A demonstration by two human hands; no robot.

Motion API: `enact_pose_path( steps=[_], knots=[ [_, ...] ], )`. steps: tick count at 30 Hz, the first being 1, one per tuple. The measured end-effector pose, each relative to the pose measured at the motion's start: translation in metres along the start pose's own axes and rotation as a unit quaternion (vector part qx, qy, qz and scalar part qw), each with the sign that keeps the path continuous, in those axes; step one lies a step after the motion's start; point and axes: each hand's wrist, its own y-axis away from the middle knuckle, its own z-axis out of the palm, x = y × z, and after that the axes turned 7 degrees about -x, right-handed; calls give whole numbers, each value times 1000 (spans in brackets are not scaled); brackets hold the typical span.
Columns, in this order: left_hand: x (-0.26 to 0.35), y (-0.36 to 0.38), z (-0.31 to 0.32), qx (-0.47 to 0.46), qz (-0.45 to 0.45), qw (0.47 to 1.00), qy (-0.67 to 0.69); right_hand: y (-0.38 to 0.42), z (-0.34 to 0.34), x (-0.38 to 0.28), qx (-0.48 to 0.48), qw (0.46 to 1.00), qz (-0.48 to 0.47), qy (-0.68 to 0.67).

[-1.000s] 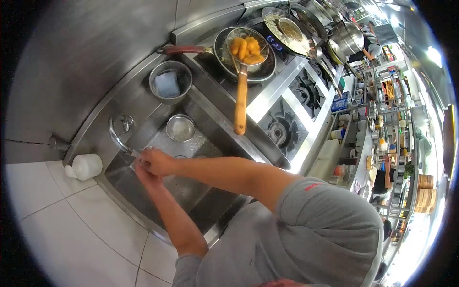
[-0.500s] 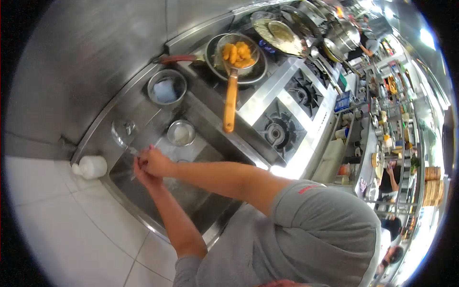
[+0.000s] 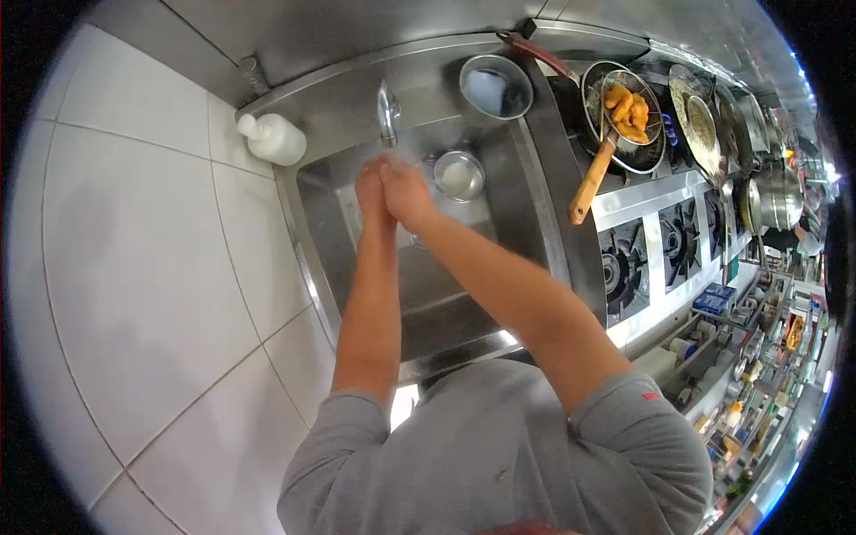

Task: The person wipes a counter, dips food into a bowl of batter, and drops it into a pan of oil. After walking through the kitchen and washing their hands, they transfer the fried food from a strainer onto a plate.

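Both hands are together under the faucet [image 3: 388,114], over the metal sink [image 3: 437,276]. My left hand [image 3: 373,189] is pressed against my right hand [image 3: 407,192]; the fingers of both are blurred and partly hidden, so I cannot make out how far they are curled. Right beside my right hand, a small round metal bowl [image 3: 459,176] with something whitish inside sits in the sink. A larger metal pot [image 3: 496,87] holding a pale bluish item stands at the sink's back right corner.
A white pump bottle [image 3: 275,140] stands at the sink's back left corner. To the right, a strainer of orange fried pieces [image 3: 627,114] rests over a pan, its wooden handle [image 3: 592,183] reaching toward me. Stove burners [image 3: 624,272] and more pans lie beyond.
The view has turned and shifted, so the sink now lies straight ahead and the faucet shows clearly. My hands remain together at the faucet, with their fingers pointing more directly toward it.
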Motion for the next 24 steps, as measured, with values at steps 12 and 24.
enact_pose_path(
  steps=[12, 24],
  knots=[
    [31, -84, 29, 28, -43, 999, -8, -48, 11, -36, 90, 735, 68, -668],
    [-47, 62, -45, -240, 312, 330, -858, 70, -48, 36, -56, 977, 156, -136]
  ],
)
